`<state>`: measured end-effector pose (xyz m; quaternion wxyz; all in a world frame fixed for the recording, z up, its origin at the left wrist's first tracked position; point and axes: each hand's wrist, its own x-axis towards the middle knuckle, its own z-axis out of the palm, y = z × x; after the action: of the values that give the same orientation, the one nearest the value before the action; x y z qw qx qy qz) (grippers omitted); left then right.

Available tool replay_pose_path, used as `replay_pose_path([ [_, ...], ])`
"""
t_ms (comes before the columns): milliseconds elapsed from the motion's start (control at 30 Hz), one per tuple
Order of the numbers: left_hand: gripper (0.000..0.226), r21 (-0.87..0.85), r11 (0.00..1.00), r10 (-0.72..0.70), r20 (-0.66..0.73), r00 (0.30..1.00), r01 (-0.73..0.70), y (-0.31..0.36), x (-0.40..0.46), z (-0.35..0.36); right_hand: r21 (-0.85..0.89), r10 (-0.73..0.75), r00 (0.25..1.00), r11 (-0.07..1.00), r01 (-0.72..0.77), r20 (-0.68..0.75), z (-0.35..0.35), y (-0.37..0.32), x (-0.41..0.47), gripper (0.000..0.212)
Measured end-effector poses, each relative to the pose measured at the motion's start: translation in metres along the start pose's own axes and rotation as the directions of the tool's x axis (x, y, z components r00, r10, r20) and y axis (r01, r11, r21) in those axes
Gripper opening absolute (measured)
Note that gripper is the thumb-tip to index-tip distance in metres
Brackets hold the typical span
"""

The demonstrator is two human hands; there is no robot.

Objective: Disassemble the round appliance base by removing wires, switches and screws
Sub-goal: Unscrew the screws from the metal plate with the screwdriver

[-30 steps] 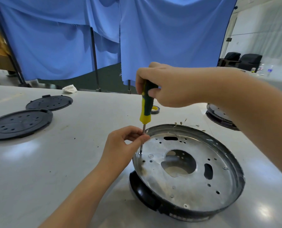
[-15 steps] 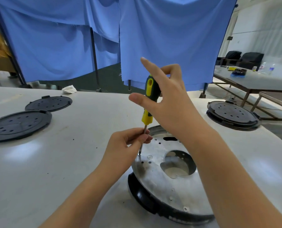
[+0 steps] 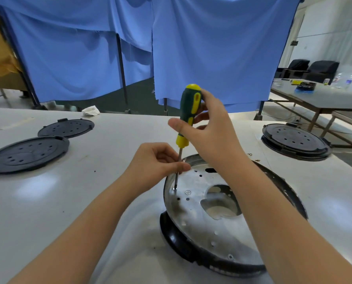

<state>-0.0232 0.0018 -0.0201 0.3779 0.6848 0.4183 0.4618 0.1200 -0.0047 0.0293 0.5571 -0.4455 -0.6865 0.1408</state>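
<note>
The round appliance base of shiny metal with a black plastic rim (image 3: pixel 218 220) lies on the white tabletop (image 3: pixel 78 201), close in front of the person and a little to the right of the middle. Its inside faces up and shows many small holes and one big opening in the middle. The right forearm crosses over the base and hides a wide band of it, and the far right side of the rim is also partly covered. The right hand (image 3: pixel 210 132) holds the green and yellow handle of a screwdriver (image 3: pixel 188 113); the thumb lies on the near side of the handle, but the other fingers are behind it, so I cannot see well how they curl. The screwdriver stands almost upright, and its thin metal shaft goes down to the left part of the metal plate, where the tip meets a small screw (image 3: pixel 174 188) that is hard to make out. The left hand (image 3: pixel 156 162) has its grip closed around the shaft, pinching it between thumb and fingers just above the rim. Another silver screw (image 3: pixel 188 192) sits in the plate just beside the tip. On the left of the tabletop lie two flat black round plastic covers with holes (image 3: pixel 29 153), near each other. At the right edge stands another black round base (image 3: pixel 295 141). Some tiny metal parts (image 3: pixel 253 157) lie behind the base; they are too small to name. Blue cloth curtains (image 3: pixel 212 48) hang behind the tabletop.
</note>
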Motion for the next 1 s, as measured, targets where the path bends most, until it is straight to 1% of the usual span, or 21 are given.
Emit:
replay_pose_path([
  [67,0.029,0.085,0.996,-0.019,0.071,0.997,0.013,0.004,0.007,-0.003,0.078,0.036,0.999,0.996,-0.034,-0.028,0.002,0.001,0.0,0.043],
  [100,0.028,0.127,0.992,-0.032,0.094,0.995,0.019,0.006,0.009,-0.004,0.118,0.059,0.997,0.992,-0.054,-0.044,0.001,0.002,0.001,0.042],
  [133,0.026,0.147,0.989,-0.039,0.111,0.993,0.022,0.007,0.011,-0.004,0.159,0.09,0.995,0.984,-0.081,-0.051,0.001,0.002,0.001,0.047],
  [167,0.022,0.135,0.991,-0.04,0.119,0.992,0.024,0.007,0.012,-0.004,0.199,0.124,0.991,0.974,-0.113,-0.046,0.001,0.002,0.001,0.057],
  [200,0.016,0.073,0.997,-0.039,0.123,0.992,0.031,0.006,0.01,-0.004,0.231,0.147,0.989,0.964,-0.135,-0.033,0.001,0.003,0.001,0.068],
  [233,0.009,-0.01,0.999,-0.037,0.125,0.992,0.038,0.004,0.007,-0.003,0.255,0.152,0.988,0.956,-0.143,-0.016,0.001,0.003,0.0,0.074],
  [267,0.003,-0.082,0.996,-0.03,0.127,0.991,0.041,0.002,0.002,-0.003,0.273,0.143,0.99,0.952,-0.138,0.003,0.002,0.003,-0.001,0.073],
  [300,0.006,-0.116,0.993,-0.023,0.122,0.992,0.038,0.0,-0.002,-0.003,0.29,0.124,0.992,0.949,-0.126,0.027,0.004,0.003,-0.001,0.067],
  [367,0.014,-0.124,0.992,-0.012,0.13,0.991,0.028,-0.003,-0.007,-0.003,0.322,0.079,0.994,0.941,-0.102,0.082,0.006,0.003,-0.003,0.054],
  [433,0.019,-0.119,0.993,-0.001,0.12,0.993,0.016,-0.004,-0.009,-0.003,0.321,0.068,0.99,0.941,-0.105,0.125,0.01,0.003,-0.004,0.054],
  [500,0.018,-0.101,0.995,0.007,0.092,0.996,0.002,-0.004,-0.009,-0.003,0.257,0.067,0.987,0.961,-0.104,0.146,0.013,0.004,-0.007,0.051],
  [567,0.016,-0.06,0.998,0.023,0.053,0.998,-0.02,-0.005,-0.008,-0.003,0.166,0.068,0.988,0.982,-0.091,0.138,0.015,0.006,-0.009,0.047],
  [633,0.012,-0.04,0.999,0.029,0.002,1.0,-0.029,-0.006,-0.007,-0.003,0.096,0.07,0.993,0.992,-0.079,0.097,0.016,0.007,-0.01,0.043],
  [700,0.012,-0.061,0.998,0.02,-0.042,0.999,-0.023,-0.006,-0.007,-0.004,0.081,0.074,0.996,0.994,-0.078,0.054,0.016,0.007,-0.009,0.036],
  [767,0.013,-0.076,0.997,0.011,-0.077,0.997,-0.017,-0.008,-0.006,-0.002,0.139,0.105,0.994,0.984,-0.109,0.038,0.013,0.007,-0.009,0.037],
  [833,0.014,-0.069,0.997,0.006,-0.107,0.994,-0.013,-0.01,-0.005,-0.001,0.236,0.15,0.986,0.958,-0.162,0.068,0.011,0.006,-0.008,0.039],
  [867,0.014,-0.057,0.998,0.004,-0.111,0.994,-0.01,-0.011,-0.005,0.0,0.276,0.158,0.983,0.944,-0.179,0.097,0.011,0.005,-0.008,0.036],
  [900,0.012,-0.054,0.999,-0.001,-0.098,0.995,-0.004,-0.01,-0.005,0.001,0.306,0.153,0.98,0.933,-0.187,0.13,0.011,0.003,-0.008,0.032],
  [967,0.005,-0.091,0.996,-0.013,-0.016,1.0,0.011,-0.009,-0.007,0.001,0.353,0.126,0.973,0.916,-0.188,0.193,0.012,0.001,-0.007,0.026],
  [1000,0.009,-0.11,0.994,-0.018,0.031,0.999,0.022,-0.009,-0.008,0.0,0.361,0.112,0.97,0.914,-0.186,0.216,0.013,0.0,-0.007,0.027],
])
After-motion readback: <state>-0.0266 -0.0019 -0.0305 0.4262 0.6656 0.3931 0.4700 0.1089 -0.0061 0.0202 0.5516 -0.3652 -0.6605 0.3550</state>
